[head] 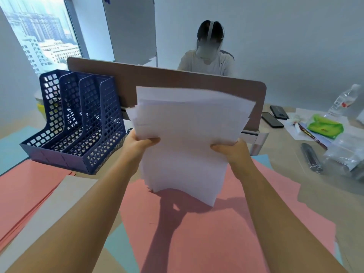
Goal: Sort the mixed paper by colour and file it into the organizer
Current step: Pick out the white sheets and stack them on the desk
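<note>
Both hands up in front of the chest, gripping one stack of white paper (187, 138) between them. Left hand (137, 142) clamped on the stack's left edge, thumb lying across the front sheet, fingers hidden behind. Right hand (230, 149) clamped on the right edge the same way, thumb forward and curled inward. Stack held upright and clear of the desk, sheets unevenly squared (top edges fanned and stepped, lower edge curling toward the camera), casting a dark shadow on the pink paper (187, 233) spread underneath. More pink sheets (25, 190) fanned out at the left, a pale cream sheet (59, 203) slanting between the two pink areas, light blue paper (11, 146) peeking out at the far left and again near the bottom edge. Blue mesh organizer (78, 123) standing on the desk to the left of the stack, just beside the left hand, with no paper visible in its upright slots. Brown desk divider (167, 79) directly behind the stack, a seated person (208, 56) beyond it. Off to the right: two dark phones (274, 116), a green packet (325, 128), a clear plastic bottle (342, 101), a dark pen-like object (311, 157).
</note>
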Available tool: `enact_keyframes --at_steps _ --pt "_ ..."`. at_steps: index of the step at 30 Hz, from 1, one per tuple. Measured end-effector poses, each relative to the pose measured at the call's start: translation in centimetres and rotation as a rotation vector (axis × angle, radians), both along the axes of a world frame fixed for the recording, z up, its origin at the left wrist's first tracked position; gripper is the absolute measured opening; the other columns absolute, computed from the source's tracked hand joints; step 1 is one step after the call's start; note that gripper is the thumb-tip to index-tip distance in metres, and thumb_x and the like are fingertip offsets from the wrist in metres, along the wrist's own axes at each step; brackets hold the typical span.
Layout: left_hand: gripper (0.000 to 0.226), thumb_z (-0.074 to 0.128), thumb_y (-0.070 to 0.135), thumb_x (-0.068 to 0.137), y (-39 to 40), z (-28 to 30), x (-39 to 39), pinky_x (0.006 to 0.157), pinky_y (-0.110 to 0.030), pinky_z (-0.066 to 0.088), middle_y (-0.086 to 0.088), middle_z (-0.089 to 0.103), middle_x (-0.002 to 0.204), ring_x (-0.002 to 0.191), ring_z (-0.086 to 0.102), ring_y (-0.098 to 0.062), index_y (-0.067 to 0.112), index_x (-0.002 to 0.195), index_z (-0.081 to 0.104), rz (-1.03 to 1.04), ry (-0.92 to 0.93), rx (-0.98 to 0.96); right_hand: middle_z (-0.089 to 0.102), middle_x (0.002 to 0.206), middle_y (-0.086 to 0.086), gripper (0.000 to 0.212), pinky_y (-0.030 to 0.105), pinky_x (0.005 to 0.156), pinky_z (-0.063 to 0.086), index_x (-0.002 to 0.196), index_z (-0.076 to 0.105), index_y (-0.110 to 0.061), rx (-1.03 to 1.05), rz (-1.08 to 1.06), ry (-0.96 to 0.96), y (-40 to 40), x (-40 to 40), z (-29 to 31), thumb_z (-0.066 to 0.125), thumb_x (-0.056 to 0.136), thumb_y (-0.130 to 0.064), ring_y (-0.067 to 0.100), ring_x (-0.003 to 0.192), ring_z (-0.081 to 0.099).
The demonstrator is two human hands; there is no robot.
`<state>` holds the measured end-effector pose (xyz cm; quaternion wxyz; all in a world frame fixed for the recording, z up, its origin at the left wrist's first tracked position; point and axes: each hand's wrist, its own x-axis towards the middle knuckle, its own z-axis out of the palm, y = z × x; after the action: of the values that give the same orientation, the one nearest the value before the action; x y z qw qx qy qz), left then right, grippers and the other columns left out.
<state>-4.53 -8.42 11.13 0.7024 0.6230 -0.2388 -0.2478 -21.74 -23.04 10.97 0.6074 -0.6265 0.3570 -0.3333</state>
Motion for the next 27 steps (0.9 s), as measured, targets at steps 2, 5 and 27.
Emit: enact_keyframes --at_steps 2,5,27 --pt "0.036 0.069 -0.005 0.064 0.3 -0.1 0.3 0.078 -0.030 0.050 0.001 0.063 0.088 0.081 0.059 -0.013 0.020 0.088 0.059 -0.030 -0.001 0.018 0.066 0.053 -0.014 0.026 0.019 0.062 0.051 0.088 0.065 -0.006 -0.005 0.014 -0.007 -0.1 -0.1 0.0 0.067 0.071 0.014 0.000 0.054 0.062" --pt "0.034 0.065 -0.012 0.073 0.0 -0.2 0.4 0.083 -0.034 0.046 0.000 0.062 0.088 0.081 0.058 -0.014 0.011 0.097 0.059 -0.049 -0.008 0.052 0.066 0.067 -0.004 0.025 0.028 0.070 0.052 0.090 0.065 -0.004 0.018 0.037 -0.034 0.2 0.0 0.1 0.066 0.072 0.014 0.012 0.064 0.062" --pt "0.031 0.064 0.002 0.063 -1.8 -7.7 -0.8 0.059 -0.017 0.055 0.010 0.074 0.071 0.066 0.069 -0.004 0.013 0.091 0.062 -0.235 0.195 0.017 0.069 0.057 -0.010 0.021 0.017 0.056 0.055 0.082 0.061 -0.012 0.201 0.025 -0.132 0.5 -0.5 -4.3 0.061 0.078 0.008 0.004 0.052 0.065"
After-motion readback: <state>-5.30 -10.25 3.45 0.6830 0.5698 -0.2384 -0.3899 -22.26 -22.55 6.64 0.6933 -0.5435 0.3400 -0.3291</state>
